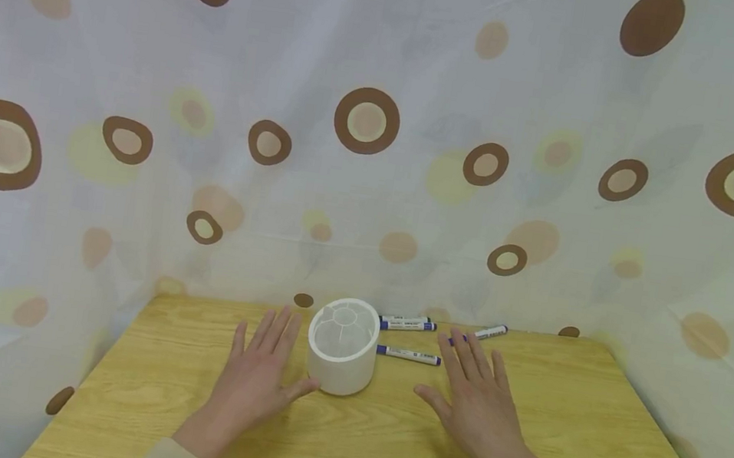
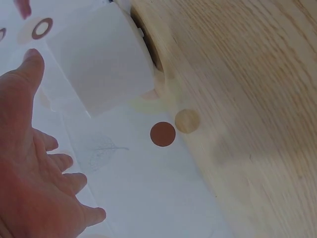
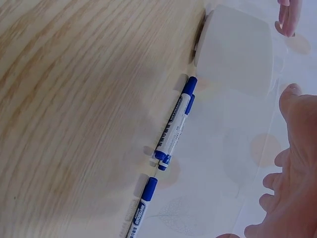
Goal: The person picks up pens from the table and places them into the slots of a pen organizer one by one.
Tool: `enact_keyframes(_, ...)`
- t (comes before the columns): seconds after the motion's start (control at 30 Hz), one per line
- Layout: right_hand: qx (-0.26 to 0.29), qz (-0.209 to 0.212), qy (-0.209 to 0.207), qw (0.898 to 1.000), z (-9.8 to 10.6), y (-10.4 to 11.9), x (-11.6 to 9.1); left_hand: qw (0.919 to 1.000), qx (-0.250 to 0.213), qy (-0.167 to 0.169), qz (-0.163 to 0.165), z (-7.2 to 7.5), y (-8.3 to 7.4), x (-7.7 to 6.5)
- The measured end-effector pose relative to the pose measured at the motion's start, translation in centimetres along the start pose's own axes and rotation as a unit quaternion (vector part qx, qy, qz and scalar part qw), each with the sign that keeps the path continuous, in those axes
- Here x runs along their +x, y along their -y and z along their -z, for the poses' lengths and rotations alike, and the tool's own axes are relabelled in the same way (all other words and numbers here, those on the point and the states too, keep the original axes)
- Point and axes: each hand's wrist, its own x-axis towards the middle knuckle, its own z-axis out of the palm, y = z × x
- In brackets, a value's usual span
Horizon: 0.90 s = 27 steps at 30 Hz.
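Observation:
A round white pen holder (image 1: 340, 369) with inner dividers stands upright on the wooden table. My left hand (image 1: 255, 381) is spread just left of it, its thumb tip overlapping the holder's lower edge in the head view. On the other side, my right hand (image 1: 482, 410) is spread with straight fingers and holds nothing. Several white markers with blue caps lie between and behind the hands. One marker (image 1: 409, 355) lies right of the holder, a pair (image 1: 408, 326) sits farther back, and another marker (image 1: 491, 332) lies partly hidden behind my right fingertips.
The wooden table (image 1: 165, 388) ends at the back against a pale curtain (image 1: 431, 59) printed with brown and beige ovals. The curtain also encloses the left and right sides.

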Motion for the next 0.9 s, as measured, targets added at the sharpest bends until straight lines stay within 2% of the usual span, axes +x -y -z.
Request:
enact_keyframes(0.33,0.012,0.009,-0.005,1.0,-0.1,0.8,1.0,0.9996,-0.023,0.01,0.013,-0.2,0.0,0.8)
enact_keyframes(0.6,0.042,0.025,-0.016,0.999,-1.1,1.4,2.1,0.9944,-0.095,0.026,0.038,-0.8,0.1,2.3)
enact_keyframes(0.9,0.056,0.039,0.018,0.998,-2.2,2.0,2.9,0.9857,-0.149,0.041,0.067,-1.6,-0.1,3.5)
